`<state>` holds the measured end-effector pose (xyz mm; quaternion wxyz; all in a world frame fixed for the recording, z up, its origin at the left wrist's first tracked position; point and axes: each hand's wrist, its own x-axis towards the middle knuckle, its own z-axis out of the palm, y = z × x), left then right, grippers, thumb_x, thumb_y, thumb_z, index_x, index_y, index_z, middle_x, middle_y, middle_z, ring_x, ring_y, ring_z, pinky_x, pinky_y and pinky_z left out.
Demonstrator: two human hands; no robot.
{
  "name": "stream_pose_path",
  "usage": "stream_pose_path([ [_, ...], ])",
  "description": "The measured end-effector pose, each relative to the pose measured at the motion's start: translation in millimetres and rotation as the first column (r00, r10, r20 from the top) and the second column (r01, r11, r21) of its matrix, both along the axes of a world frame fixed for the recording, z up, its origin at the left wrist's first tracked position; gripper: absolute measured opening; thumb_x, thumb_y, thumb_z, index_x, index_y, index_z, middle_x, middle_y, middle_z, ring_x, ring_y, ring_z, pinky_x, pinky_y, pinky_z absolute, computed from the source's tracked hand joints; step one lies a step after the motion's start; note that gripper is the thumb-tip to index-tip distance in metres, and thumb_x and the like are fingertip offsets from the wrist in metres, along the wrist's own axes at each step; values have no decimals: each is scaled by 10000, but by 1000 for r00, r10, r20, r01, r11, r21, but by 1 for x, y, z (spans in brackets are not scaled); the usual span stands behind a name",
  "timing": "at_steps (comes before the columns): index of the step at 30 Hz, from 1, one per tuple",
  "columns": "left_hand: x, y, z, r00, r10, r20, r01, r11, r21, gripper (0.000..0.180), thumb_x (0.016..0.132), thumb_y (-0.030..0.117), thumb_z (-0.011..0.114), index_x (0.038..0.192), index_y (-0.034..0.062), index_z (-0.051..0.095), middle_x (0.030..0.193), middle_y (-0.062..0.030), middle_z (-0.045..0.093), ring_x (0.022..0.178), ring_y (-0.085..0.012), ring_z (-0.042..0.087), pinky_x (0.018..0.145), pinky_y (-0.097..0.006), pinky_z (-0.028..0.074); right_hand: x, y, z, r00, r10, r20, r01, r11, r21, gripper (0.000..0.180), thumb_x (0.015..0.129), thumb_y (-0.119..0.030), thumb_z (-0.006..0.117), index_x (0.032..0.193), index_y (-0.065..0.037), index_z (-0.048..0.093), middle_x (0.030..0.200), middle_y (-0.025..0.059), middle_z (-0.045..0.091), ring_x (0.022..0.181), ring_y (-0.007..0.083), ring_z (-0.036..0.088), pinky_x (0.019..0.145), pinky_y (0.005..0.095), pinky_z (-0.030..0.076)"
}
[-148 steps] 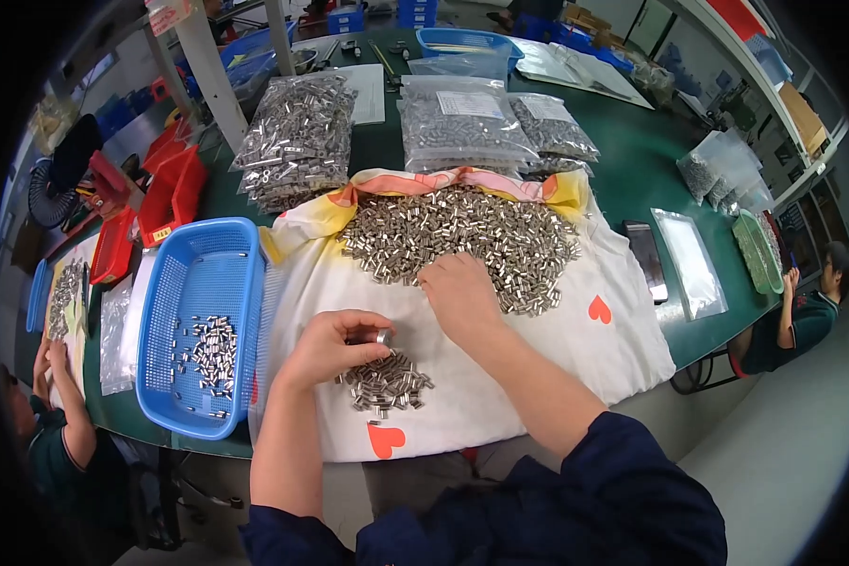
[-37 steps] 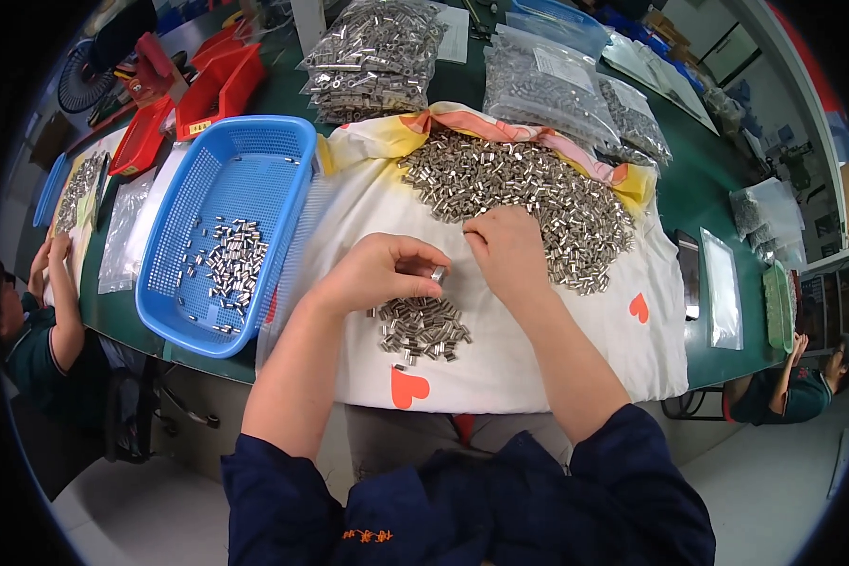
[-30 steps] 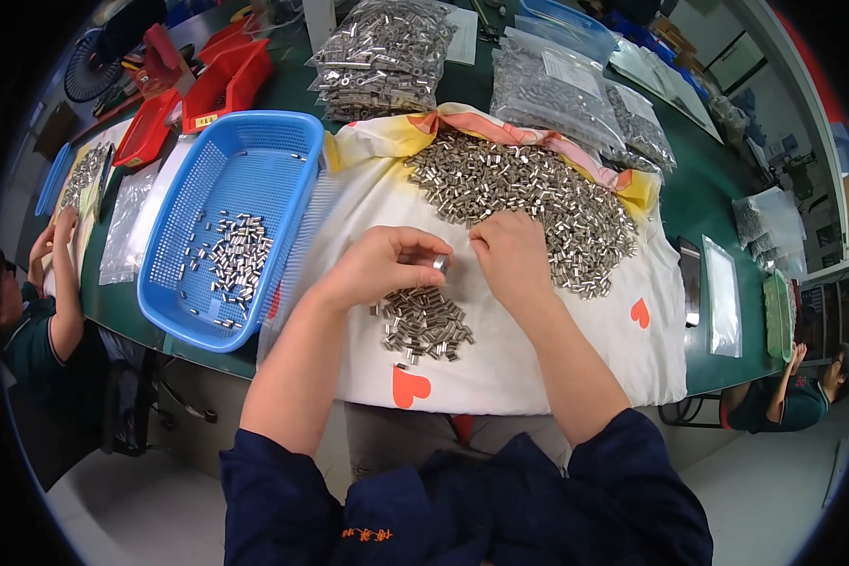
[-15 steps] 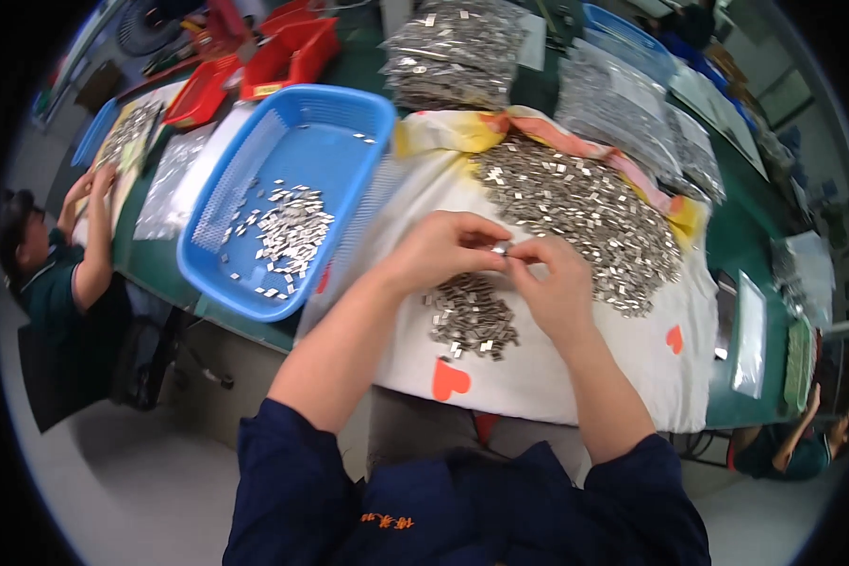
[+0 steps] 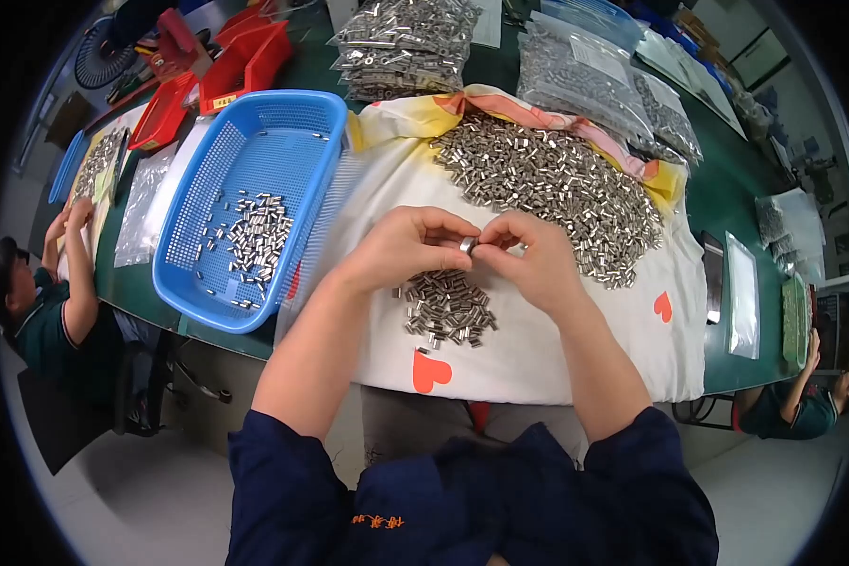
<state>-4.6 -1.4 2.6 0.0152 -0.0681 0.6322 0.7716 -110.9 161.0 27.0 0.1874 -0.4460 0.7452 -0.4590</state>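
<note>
Fingertip to fingertip, my left hand (image 5: 398, 247) and my right hand (image 5: 538, 262) pinch one small shiny metal cylinder (image 5: 467, 245) between them. Its end looks round, perhaps hollow. Just below the hands a small heap of similar metal cylinders (image 5: 451, 311) lies on a white cloth (image 5: 566, 349) printed with orange hearts. Beyond my right hand spreads a much larger pile of cylinders (image 5: 575, 193), bordered by the cloth's bunched yellow and pink edge. To the left, a blue plastic basket (image 5: 297, 108) holds a scattered group of cylinders (image 5: 260, 231).
Clear bags packed with metal parts (image 5: 406, 47) are stacked at the back, with more bags (image 5: 585, 75) to their right. Red bins (image 5: 245, 61) stand back left. A dark phone-like object (image 5: 712, 274) lies at right. Co-workers sit at far left (image 5: 42, 302) and far right (image 5: 792, 410).
The whole view has shifted, so the bench things appear farther left. My hands stay together, and the cylinder between them shows more plainly now.
</note>
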Motion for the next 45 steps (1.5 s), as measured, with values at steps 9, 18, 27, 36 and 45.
stream_pose_path([
  [9,2,6,1,995,-80,56,86,990,-113,314,700,10,705,1001,4,616,824,0,620,772,-50,565,701,-197,469,-28,8,-20,800,-53,-597,184,970,160,75,719,-110,591,744,-52,632,789,75,623,759,264,570,719,385,432],
  [18,1,-2,1,997,60,44,-53,988,-148,335,729,-62,638,1051,-5,566,965,-55,619,844,-86,579,746,-211,480,-22,9,-17,772,25,-635,175,952,250,106,760,-140,583,814,-89,660,816,60,613,831,235,557,749,370,419],
  [27,-2,10,21,933,336,130,-360,874,326,309,864,60,514,1169,18,495,1060,-94,596,908,-150,592,736,-235,471,-14,19,31,958,-263,-113,244,957,-157,156,814,-71,553,947,-38,627,862,73,617,732,148,573,654,253,449],
  [36,0,117,34,985,-24,-171,-131,538,-833,208,809,19,508,991,51,605,975,-88,625,826,-185,615,696,-270,474,-15,115,25,924,-342,-171,289,918,-273,134,809,-47,556,922,-28,626,855,74,620,729,150,560,640,254,435],
  [45,-24,187,-7,844,-408,-347,-333,109,-937,259,730,108,558,986,75,566,1033,-68,585,963,-262,568,851,-370,427,-3,173,-6,882,-462,-95,437,876,-206,144,808,-56,545,924,-32,628,851,100,627,759,200,585,679,283,461],
])
